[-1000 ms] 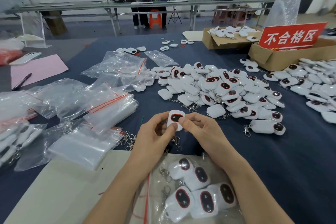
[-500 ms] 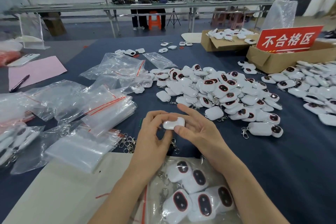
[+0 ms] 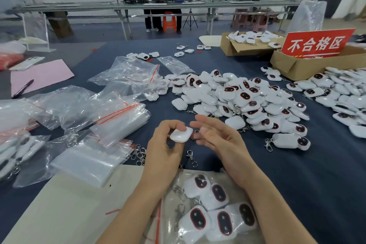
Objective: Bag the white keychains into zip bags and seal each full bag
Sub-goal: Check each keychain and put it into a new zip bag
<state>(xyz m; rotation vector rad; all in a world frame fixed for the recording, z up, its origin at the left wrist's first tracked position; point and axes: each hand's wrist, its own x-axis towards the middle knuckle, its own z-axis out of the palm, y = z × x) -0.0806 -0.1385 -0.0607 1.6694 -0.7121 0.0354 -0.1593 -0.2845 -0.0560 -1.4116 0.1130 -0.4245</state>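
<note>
Our left hand [image 3: 168, 142] pinches one white keychain [image 3: 181, 134] between thumb and curled fingers, above the dark blue counter [image 3: 316, 184] and just in front of us. Its plain white back faces up and the dark oval face is hidden. Its long axis runs across us with a slight tilt, the left end lower and the right end higher, pointing at our right hand [image 3: 219, 140].

That right hand is released, with the fingers loosely spread and the palm turned toward the keychain. Its thumb tip is just beside the keychain's right end, but we cannot tell whether they touch.

Under our wrists lies a zip bag [image 3: 170, 200] holding five keychains, all with their dark faces up. Its red seal strip is on the left side.

The loose pile of keychains [image 3: 237, 97] spreads beyond our hands to the right. A stack of empty bags [image 3: 118, 123] lies to the left.
</note>
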